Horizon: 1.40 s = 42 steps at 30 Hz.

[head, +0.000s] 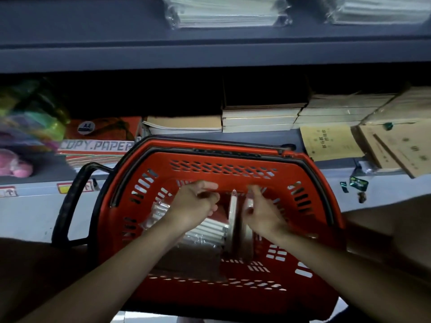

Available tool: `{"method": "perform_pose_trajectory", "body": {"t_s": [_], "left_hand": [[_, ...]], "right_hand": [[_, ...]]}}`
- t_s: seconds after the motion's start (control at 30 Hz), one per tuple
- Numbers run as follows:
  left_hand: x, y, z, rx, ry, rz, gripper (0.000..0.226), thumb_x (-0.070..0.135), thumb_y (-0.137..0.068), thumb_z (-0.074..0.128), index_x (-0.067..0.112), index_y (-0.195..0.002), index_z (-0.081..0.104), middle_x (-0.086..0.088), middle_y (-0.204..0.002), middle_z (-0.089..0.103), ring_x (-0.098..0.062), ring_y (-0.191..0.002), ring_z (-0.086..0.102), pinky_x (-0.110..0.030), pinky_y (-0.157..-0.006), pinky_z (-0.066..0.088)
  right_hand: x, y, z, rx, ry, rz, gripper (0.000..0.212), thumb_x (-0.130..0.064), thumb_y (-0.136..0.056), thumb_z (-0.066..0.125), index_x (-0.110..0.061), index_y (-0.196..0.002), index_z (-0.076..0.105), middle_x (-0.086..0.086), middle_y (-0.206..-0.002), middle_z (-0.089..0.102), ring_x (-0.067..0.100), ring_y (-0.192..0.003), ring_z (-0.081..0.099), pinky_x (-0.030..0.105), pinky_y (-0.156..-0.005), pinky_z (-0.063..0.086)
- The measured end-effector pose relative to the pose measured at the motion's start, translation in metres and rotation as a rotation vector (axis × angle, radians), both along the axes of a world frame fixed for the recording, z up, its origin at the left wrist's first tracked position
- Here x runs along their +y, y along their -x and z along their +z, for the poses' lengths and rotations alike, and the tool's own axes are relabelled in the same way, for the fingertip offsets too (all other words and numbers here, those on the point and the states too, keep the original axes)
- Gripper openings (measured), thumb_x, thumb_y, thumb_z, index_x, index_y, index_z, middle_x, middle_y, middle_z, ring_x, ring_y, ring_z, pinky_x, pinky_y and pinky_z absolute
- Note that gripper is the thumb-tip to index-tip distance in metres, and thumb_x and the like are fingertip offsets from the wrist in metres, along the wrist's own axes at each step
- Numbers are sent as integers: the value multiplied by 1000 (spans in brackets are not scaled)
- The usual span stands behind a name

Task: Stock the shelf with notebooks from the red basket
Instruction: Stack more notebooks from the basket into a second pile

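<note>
Both hands motion-blurred; right hand [261, 210] grip on upright notebooks [233, 220] unclear. Wrapped pack [203, 231] half hidden under left hand [193, 206]. Top-shelf stacks [224, 12] cropped at 12 o'clock.

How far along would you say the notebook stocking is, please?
Done: notebook stacks already sit on the shelf. In hand: both hands are in the red basket, right hand on an upright pack. Left: a wrapped pack under the left hand.

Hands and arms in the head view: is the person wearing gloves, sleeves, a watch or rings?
None that show. The left hand and right hand are bare, with no gloves, and no rings can be made out in the blur. Both forearms are uncovered to the picture's edge, with no sleeve, watch or band in sight.
</note>
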<state>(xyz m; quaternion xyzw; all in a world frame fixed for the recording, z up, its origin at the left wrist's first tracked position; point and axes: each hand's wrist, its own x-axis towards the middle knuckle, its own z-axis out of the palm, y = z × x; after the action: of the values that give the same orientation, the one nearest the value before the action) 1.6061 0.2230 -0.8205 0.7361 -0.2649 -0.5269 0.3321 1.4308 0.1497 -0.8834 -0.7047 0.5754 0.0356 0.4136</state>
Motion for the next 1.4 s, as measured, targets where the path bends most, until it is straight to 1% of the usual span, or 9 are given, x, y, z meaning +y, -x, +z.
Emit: {"method": "perform_pose_trajectory", "body": {"t_s": [0.13, 0.27, 0.47, 0.6, 0.7, 0.83, 0.97, 1.1, 1.4], "left_hand": [[-2, 3, 0, 14, -13, -18, 15, 18, -93, 67, 32, -99, 69, -6, -95, 77, -26, -89, 75, -46, -89, 59], [-2, 10, 4, 13, 4, -96, 14, 20, -94, 66, 27, -106, 71, -2, -99, 75, -18, -83, 76, -46, -90, 58], [10, 13, 10, 19, -11, -117, 17, 20, -94, 66, 21, -110, 71, -2, -102, 75, -18, -83, 76, -40, -90, 59], [33, 16, 15, 43, 8, -107, 15, 10, -95, 64, 12, -109, 69, 0, -103, 70, -14, -71, 68, -32, -77, 58], [50, 13, 19, 22, 21, -103, 16, 10, -94, 64, 11, -110, 69, -1, -105, 71, -19, -79, 69, -32, -78, 58], [69, 14, 29, 84, 73, -44, 11, 12, -91, 69, 13, -102, 72, -5, -99, 75, -18, -75, 72, -35, -80, 61], [79, 20, 50, 129, 167, 3, 10, 13, -91, 70, 11, -101, 72, -16, -96, 75, -23, -74, 74, -39, -76, 62], [82, 16, 78, 174, 297, 189, 16, 7, -92, 67, 13, -107, 66, -20, -103, 71, -29, -80, 76, -35, -72, 61], [93, 22, 149, 557, 660, 338, 36, 9, -91, 61, 19, -126, 63, -17, -111, 75, -31, -91, 75, -39, -75, 62]], "right_hand": [[-9, 20, -8, 189, 83, 77, 27, -14, -89, 53, -17, -109, 69, 10, -99, 76, 29, -99, 72, 32, -83, 56], [-16, 43, -16, 175, 39, -81, 3, -24, -90, 62, -24, -87, 63, 5, -88, 73, 25, -87, 72, 27, -72, 54], [-7, 43, 24, 164, 120, -77, 56, -8, -87, 61, -28, -136, 40, 7, -103, 69, 28, -99, 68, 29, -81, 51], [-6, 49, 84, 187, 183, -38, 40, -14, -87, 62, -22, -125, 57, 5, -117, 68, 26, -108, 64, 30, -90, 50], [1, 66, 141, -23, 106, -187, 25, -9, -84, 65, -29, -98, 60, 1, -104, 70, 20, -94, 67, 40, -84, 57], [32, 84, 202, -454, -110, -450, 20, 2, -91, 62, -15, -101, 63, 9, -99, 66, 28, -78, 71, 32, -50, 57], [59, 91, 227, -718, -220, -569, 11, -5, -93, 62, -11, -102, 61, 19, -104, 67, 41, -86, 67, 45, -57, 53], [60, 85, 237, -866, -28, -556, 12, -1, -90, 63, -1, -99, 54, 18, -97, 71, 44, -93, 67, 43, -60, 53], [66, 45, 249, -1315, 68, -451, 19, -2, -79, 60, -15, -92, 58, 10, -88, 77, 18, -72, 74, 27, -55, 59]]}}
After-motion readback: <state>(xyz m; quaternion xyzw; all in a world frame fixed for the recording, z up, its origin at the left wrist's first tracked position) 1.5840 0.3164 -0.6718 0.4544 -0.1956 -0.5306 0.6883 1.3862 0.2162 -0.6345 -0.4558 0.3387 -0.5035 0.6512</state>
